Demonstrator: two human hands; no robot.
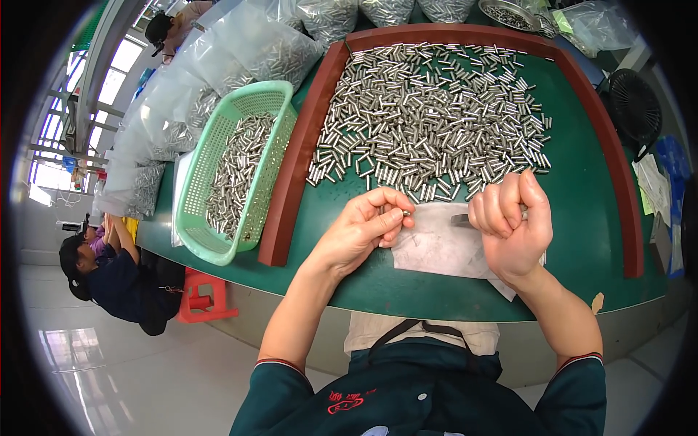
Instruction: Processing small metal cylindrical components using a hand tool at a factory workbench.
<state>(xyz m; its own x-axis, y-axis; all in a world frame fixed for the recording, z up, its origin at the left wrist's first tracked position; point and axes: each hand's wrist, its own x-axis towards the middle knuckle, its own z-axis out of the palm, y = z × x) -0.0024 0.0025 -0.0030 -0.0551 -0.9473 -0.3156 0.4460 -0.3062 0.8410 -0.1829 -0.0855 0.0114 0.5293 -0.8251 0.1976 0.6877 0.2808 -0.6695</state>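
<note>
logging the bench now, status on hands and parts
Left hand pinching one small metal pin. Right hand fisted around a dark tool. Pin pile ahead, nothing between.

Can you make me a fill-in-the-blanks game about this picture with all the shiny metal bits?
1. The left hand pinches one small metal ____ between its fingertips.
2. The basket beside the wooden frame is coloured ____.
3. The pile of metal tubes lies on a ____ tabletop.
4. Under the right hand lies a grey sheet of ____.

Missing words: tube; green; green; paper
</note>
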